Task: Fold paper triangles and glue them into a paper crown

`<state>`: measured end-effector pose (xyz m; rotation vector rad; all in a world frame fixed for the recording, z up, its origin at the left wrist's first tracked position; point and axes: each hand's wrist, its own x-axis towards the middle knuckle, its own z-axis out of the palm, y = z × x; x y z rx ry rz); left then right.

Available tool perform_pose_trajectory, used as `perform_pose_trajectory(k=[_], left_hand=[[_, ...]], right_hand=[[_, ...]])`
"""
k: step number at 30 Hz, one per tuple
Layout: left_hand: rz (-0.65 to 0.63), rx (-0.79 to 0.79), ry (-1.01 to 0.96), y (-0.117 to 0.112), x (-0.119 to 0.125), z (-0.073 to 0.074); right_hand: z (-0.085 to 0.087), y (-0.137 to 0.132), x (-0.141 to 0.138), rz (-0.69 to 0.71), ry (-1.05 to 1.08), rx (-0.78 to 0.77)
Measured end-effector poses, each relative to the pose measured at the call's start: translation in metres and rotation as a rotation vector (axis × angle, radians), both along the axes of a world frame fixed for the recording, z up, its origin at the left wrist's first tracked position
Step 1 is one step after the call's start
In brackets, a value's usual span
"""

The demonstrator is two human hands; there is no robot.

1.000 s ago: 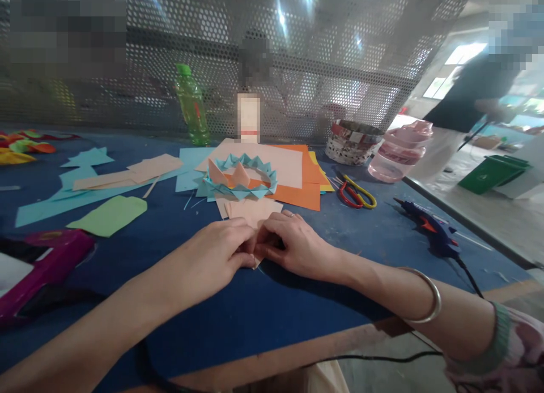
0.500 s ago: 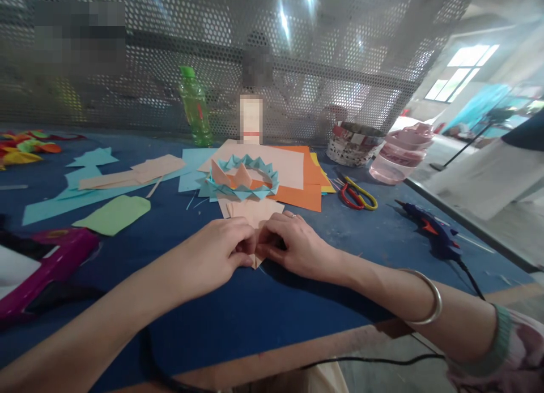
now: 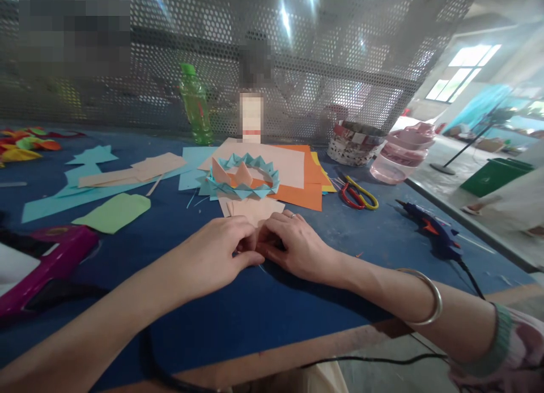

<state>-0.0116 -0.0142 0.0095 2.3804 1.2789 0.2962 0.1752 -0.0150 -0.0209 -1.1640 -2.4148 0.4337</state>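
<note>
The thumb of the left hand (image 3: 221, 248) reaches farther right than half a second ago, up to the fingertips of the right hand (image 3: 300, 246); the near tip of the peach paper (image 3: 251, 209), visible then, is now covered; both hands pinch that near end, fingertips partly hidden; the paper's far part lies on the blue table (image 3: 212, 330), just before the unmoved blue paper crown (image 3: 245, 193); far right, a green bin (image 3: 488, 175), hidden then, shows.
</note>
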Motion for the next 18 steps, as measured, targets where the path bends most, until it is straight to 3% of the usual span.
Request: perform_pose_trajectory(k=[7, 18], left_hand=[[0.006, 0.008, 0.004, 0.0003, 0.0013, -0.009], [0.042, -0.043, 0.027, 0.0001, 0.005, -0.0031]], right_hand=[[0.0005, 0.0006, 0.0011, 0.008, 0.001, -0.002], [0.001, 0.0021, 0.0032, 0.031, 0.008, -0.003]])
